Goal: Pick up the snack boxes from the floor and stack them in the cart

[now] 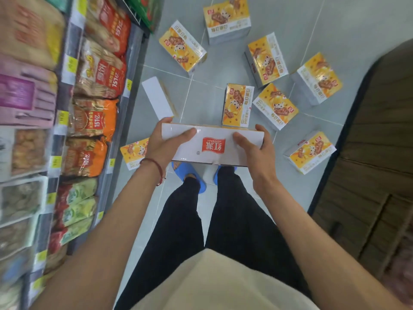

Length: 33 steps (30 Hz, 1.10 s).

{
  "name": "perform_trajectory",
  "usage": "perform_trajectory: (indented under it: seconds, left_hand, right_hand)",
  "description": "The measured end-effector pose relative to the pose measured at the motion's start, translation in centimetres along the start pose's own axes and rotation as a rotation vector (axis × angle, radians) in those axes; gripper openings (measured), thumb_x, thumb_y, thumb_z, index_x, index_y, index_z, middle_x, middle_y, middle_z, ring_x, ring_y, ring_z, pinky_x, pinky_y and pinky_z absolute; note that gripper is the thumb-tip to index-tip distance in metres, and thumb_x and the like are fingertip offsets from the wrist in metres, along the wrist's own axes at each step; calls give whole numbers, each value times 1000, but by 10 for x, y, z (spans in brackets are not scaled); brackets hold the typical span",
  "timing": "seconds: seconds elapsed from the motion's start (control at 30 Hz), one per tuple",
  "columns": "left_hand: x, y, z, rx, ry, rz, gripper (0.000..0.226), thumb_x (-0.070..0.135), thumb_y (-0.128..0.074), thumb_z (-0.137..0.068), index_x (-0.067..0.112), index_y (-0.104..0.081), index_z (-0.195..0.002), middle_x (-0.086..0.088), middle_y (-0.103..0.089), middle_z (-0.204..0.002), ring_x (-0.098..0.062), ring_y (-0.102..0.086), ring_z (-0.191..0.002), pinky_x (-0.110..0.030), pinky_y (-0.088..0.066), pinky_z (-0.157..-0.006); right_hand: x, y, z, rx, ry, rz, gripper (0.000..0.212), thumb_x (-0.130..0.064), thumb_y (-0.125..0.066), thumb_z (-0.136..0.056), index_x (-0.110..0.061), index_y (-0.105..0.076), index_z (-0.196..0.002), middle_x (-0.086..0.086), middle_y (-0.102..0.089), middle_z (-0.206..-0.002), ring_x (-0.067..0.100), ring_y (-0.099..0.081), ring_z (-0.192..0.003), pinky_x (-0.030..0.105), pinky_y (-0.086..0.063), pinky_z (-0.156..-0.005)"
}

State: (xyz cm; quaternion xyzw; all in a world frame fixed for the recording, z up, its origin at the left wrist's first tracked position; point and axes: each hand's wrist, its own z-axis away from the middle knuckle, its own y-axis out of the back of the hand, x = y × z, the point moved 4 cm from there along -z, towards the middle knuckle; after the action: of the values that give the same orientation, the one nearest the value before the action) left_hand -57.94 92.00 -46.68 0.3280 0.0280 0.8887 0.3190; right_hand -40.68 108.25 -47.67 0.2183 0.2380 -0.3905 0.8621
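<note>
I hold one white snack box [212, 145] with a red logo in front of me, above my feet. My left hand [164, 143] grips its left end and my right hand [257, 148] grips its right end. Several yellow-and-white snack boxes lie scattered on the grey tiled floor [223, 61], such as one at the far middle [226, 19], one just beyond the held box [238, 105] and one at the right [309, 152]. Another box [157, 98] lies white side up near the shelf. No cart is in view.
A store shelf [67, 70] packed with snack bags runs along the left side. A dark brown wooden surface [375, 153] with a black rim fills the right side. My legs and blue slippers [190, 175] stand between them on the tiles.
</note>
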Motion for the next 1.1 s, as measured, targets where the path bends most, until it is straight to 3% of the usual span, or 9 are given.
perform_trajectory:
  seconds: [0.07,0.2,0.33,0.4,0.5,0.63,0.87,1.0,1.1]
  left_hand:
    - [14,4,18,-18,-16,-29,74,42,-88,-71,31,-51,-134,-2,-68,-120,-23,-68,-106,-43,-61,-86]
    - [29,14,46,-41,-65,-68,67,41,-81,-81,31,-48,-138,-3,-65,-124,-24,-65,-109,-32,-58,-73]
    - [35,22,61,-104,-116,-125,62,39,-77,-86,31,-44,-137,-6,-62,-127,-26,-63,-112,-43,-58,-93]
    - [36,28,63,-143,-128,-131,65,38,-78,-85,30,-44,-140,-7,-62,-127,-27,-63,-113,-41,-58,-91]
    - [37,36,64,-224,-158,-183,65,37,-78,-85,27,-44,-140,-7,-64,-124,-27,-64,-111,-35,-57,-80]
    - [38,49,64,-323,-226,-313,68,41,-79,-83,28,-44,-140,-6,-63,-123,-27,-63,-110,-45,-57,-92]
    - [38,62,90,-491,-286,-541,68,44,-83,-77,32,-48,-134,-2,-64,-123,-25,-63,-111,-39,-55,-90]
    - [26,54,115,-591,-334,-651,68,39,-81,-82,28,-46,-139,-3,-62,-122,-24,-62,-108,-37,-54,-86]
    - [10,47,134,-668,-349,-730,61,38,-80,-83,29,-47,-134,-3,-63,-118,-18,-64,-98,-38,-57,-85]
  right_hand:
    - [-10,6,17,-3,15,-4,55,-37,-75,-92,-40,-41,-135,-3,-65,-127,19,-70,-105,28,-62,-74]
    - [-23,12,49,21,29,-23,54,-39,-74,-92,-41,-39,-133,-6,-65,-122,17,-71,-102,26,-60,-70]
    - [-18,14,78,75,15,-93,53,-39,-74,-92,-43,-39,-132,-9,-65,-116,16,-71,-99,24,-58,-66]
    - [-11,11,93,113,20,-133,52,-39,-74,-93,-44,-38,-131,-11,-65,-112,14,-71,-96,23,-57,-63]
    - [6,0,114,190,11,-229,64,-39,-75,-92,-39,-37,-144,-4,-64,-123,20,-70,-104,34,-62,-75]
    - [31,-21,153,302,-8,-366,84,-48,-80,-81,-36,-36,-152,-1,-62,-135,23,-68,-115,49,-61,-93]
    - [82,-52,222,468,-88,-599,73,-44,-79,-86,-31,-41,-146,-1,-64,-128,17,-68,-108,40,-61,-90]
    - [115,-59,259,585,-129,-677,102,-65,-80,-63,-40,-37,-152,-5,-62,-136,21,-66,-118,49,-57,-100]
    - [143,-61,285,634,-140,-732,83,-66,-79,-65,-39,-50,-138,-4,-68,-128,21,-69,-113,51,-57,-99]
